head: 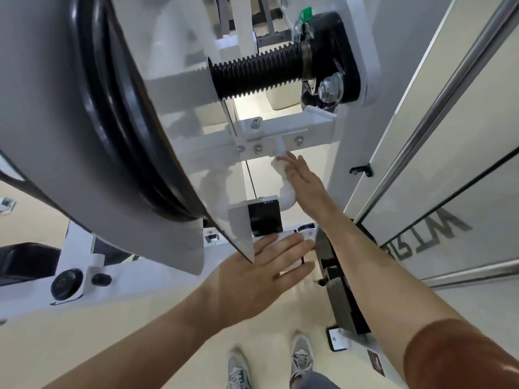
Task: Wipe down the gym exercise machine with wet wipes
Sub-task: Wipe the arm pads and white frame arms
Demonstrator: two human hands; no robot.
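Wet wipe (281, 166) sits bunched under the straight fingers of the right hand (302, 179), against the lower edge of a white crossbar (280, 132) on the gym machine (341, 164) — unpinched, it may slip and drop — while the left hand (266, 265) rests flat, holding nothing.

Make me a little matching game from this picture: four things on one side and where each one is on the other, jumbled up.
Things
1. wet wipe
2. left hand
3. black ribbed roller
4. grey shoes

Places
A. on the pale floor at the bottom edge
B. laid flat just below the small black screen
C. high up, sticking out from a black hub
D. pressed against the white crossbar by the right hand

Pairs: 1-D, 2-B, 3-C, 4-A
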